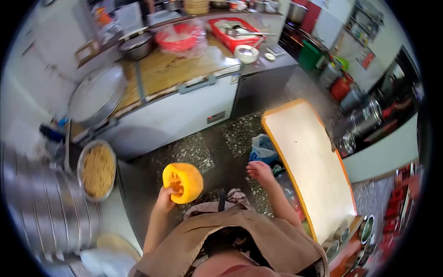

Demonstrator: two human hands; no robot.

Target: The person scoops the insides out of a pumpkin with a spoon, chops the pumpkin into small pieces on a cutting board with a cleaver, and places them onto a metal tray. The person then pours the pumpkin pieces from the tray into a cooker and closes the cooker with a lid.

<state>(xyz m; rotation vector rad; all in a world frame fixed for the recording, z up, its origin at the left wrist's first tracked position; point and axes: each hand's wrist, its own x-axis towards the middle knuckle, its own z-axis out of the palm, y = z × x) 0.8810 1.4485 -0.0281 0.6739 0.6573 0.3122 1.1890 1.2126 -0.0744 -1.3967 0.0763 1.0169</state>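
Observation:
A cut piece of orange pumpkin is held in my left hand, in front of the brown apron. Its hollow, stringy inside faces left, and my fingers reach in at the lower edge of the opening. To the right, my right hand hangs over the floor beside the orange-edged pale table and touches nothing that I can see. Its fingers are slightly bent and blurred, so how far apart they are is unclear.
Left stands a bowl of yellowish crumbly food near stacked metal steamers. A white chest freezer with a wooden top carries a red basin and a red tray. Bags lie by the table.

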